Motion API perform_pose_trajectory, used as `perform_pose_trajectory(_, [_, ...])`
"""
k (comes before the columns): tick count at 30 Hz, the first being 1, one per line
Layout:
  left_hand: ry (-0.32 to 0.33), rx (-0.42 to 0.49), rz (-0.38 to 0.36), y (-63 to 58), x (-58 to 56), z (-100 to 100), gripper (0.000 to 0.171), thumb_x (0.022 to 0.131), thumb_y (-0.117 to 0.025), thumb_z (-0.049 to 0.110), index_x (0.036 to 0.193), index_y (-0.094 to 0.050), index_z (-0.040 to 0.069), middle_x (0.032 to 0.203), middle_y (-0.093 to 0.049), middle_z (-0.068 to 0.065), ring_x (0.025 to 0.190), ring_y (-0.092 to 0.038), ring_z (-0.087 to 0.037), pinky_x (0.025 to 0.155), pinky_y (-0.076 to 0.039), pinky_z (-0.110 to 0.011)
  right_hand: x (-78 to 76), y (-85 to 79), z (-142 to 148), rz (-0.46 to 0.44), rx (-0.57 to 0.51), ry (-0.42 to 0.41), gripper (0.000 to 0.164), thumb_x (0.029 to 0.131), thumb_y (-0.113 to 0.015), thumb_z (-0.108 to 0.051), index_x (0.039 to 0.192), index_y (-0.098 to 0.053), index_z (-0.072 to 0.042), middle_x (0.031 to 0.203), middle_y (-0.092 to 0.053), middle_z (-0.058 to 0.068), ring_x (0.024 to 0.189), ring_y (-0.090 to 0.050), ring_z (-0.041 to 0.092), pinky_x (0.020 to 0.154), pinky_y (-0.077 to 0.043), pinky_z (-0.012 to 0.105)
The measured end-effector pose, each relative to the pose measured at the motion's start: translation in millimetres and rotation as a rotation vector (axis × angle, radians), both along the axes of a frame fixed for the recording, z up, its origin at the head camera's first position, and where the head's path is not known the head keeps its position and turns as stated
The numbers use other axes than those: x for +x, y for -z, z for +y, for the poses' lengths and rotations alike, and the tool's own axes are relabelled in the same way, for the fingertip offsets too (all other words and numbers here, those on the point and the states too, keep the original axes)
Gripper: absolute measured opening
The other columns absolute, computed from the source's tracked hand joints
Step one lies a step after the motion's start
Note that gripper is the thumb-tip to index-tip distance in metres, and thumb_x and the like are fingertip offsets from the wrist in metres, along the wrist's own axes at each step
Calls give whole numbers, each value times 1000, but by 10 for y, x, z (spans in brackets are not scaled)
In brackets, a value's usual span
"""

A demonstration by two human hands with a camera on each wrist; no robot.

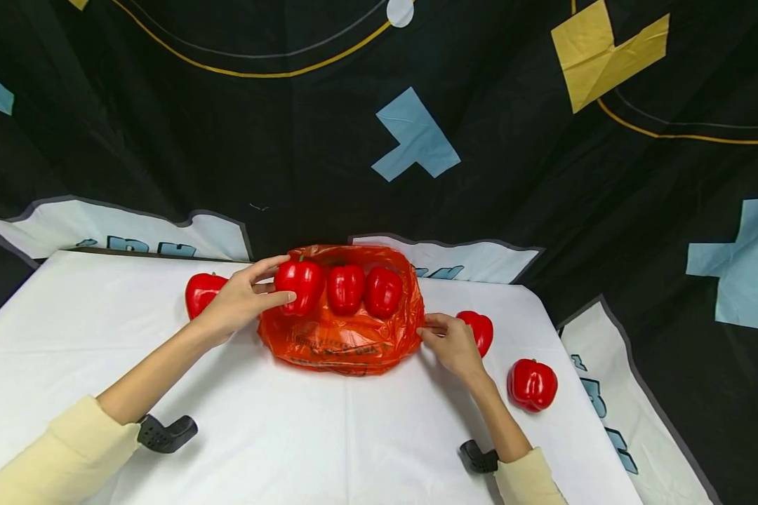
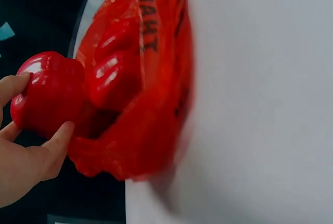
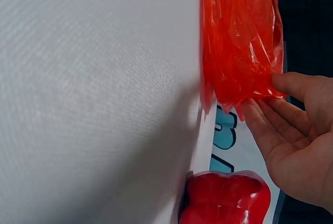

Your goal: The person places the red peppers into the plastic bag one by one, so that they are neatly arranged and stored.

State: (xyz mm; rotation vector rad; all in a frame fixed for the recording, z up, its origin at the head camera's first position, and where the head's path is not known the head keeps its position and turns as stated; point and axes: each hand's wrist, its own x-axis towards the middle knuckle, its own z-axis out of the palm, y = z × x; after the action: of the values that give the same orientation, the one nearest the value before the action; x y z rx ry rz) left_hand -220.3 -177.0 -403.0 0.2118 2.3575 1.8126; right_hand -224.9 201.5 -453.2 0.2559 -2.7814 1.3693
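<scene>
My left hand [image 1: 243, 298] grips a glossy red bell pepper [image 1: 302, 284] between thumb and fingers, over the left part of an orange-red plastic bag [image 1: 328, 351]. Two more red peppers, a middle one [image 1: 346, 289] and a right one [image 1: 383, 292], lie inside the bag's wide mouth. In the left wrist view the held pepper [image 2: 52, 96] is at the bag's rim, beside the peppers within. At the bag's right side my right hand [image 1: 455, 344] pinches its edge, thumb and fingertips on the thin plastic [image 3: 239, 42]. Dark printing runs along the bag's front.
On the white-covered table [image 1: 259, 435], one red pepper [image 1: 198, 294] sits behind my left hand. Another pepper [image 1: 480, 331] stands just beyond my right hand, and a third [image 1: 533, 385] farther right. A black cloth [image 1: 259, 154] with taped shapes hangs behind the table.
</scene>
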Motion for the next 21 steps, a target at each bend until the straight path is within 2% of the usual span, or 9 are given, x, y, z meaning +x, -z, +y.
perform_pose_trajectory(6, [17, -2, 18, -38, -3, 113, 75, 90, -73, 15, 155, -35, 13, 149, -38, -22, 130, -41, -44, 91, -52, -56, 7, -12, -4, 0, -4, 1, 26, 92, -72, -9, 116, -71, 0, 105, -73, 10, 99, -70, 27, 81, -59, 36])
perform_pose_trajectory(13, [11, -20, -6, 66, -78, 227, 76, 92, -72, 17, 156, -32, 12, 149, -38, -23, 129, -43, -45, 92, -51, -55, 18, -14, -10, -14, 6, 10, 28, 92, -72, -10, 118, -71, 0, 106, -73, 10, 100, -70, 27, 82, -59, 38])
perform_pose_trajectory(21, [-36, -66, -31, 126, -219, 332, 76, 94, -69, 15, 157, -29, 11, 149, -39, -24, 129, -44, -43, 96, -50, -53, 4, -2, -15, -8, 1, 5, 27, 92, -72, -9, 117, -71, 0, 106, -73, 11, 100, -70, 27, 82, -59, 37])
